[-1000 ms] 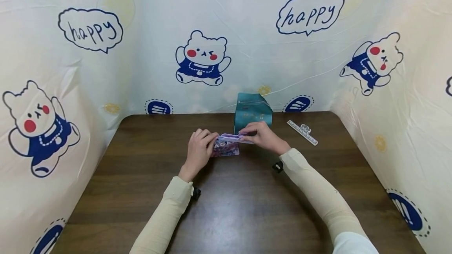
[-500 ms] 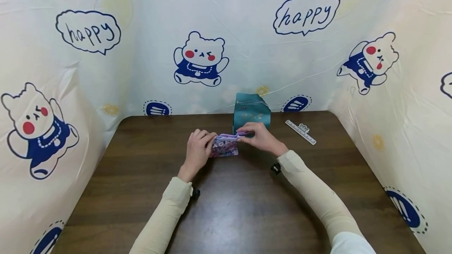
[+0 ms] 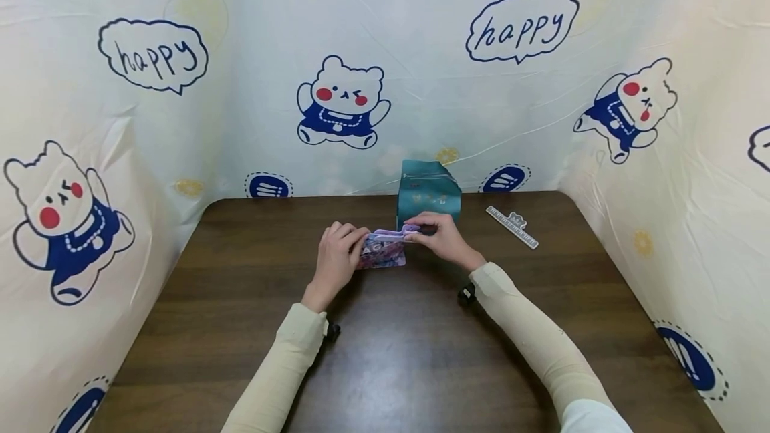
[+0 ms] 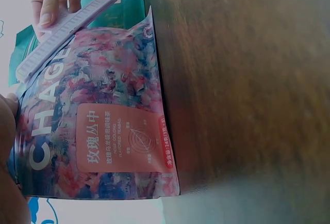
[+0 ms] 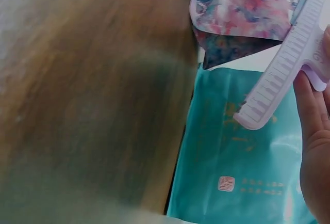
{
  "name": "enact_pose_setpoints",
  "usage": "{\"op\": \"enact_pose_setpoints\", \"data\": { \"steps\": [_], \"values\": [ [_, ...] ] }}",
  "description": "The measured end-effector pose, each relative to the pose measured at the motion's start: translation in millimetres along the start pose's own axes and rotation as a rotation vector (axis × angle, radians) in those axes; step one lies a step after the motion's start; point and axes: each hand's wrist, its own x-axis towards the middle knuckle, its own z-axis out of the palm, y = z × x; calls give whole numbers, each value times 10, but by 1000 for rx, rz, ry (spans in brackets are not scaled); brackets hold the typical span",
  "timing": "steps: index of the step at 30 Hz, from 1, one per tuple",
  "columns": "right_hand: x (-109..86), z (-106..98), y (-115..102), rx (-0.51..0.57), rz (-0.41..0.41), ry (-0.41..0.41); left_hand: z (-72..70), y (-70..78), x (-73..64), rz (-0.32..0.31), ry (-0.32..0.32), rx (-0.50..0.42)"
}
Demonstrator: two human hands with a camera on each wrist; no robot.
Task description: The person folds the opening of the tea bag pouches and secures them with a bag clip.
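Observation:
A pink-and-blue floral tea bag pouch (image 4: 113,74) stands on the table with its top edge up. My left hand (image 3: 335,258) pinches the top corner of this pouch on the left side; part of the grip is hidden. In my right hand (image 3: 446,240) is a lilac bag clip (image 5: 289,61), pinched by its handle between thumb and fingers. The clip lies slantwise across the pouch's top edge in the left wrist view, its far end sticking out past the side. Whether its jaws close over the edge I cannot tell.
Behind the right hand a teal pouch (image 3: 428,187) stands near the table's back edge. Farther right lies a white bag clip (image 3: 512,226) on the dark wooden table (image 3: 385,366). A printed cloth (image 3: 343,12) hangs around the back and sides.
My right hand has moved slightly to the left with the lilac clip, bringing it farther along the floral pouch's top. My left hand keeps its hold in nearly the same place.

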Motion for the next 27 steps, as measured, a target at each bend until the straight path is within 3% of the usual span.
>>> {"op": "enact_pose_setpoints", "data": {
  "steps": [11, 27],
  "values": [
    [21, 18, -90, -9, -35, 3, 32, 8, 2, 11, 33, 14],
    [82, 107, -165, -31, -65, 20, -21, 19, -4, -10, -7, 7]
  ]
}}
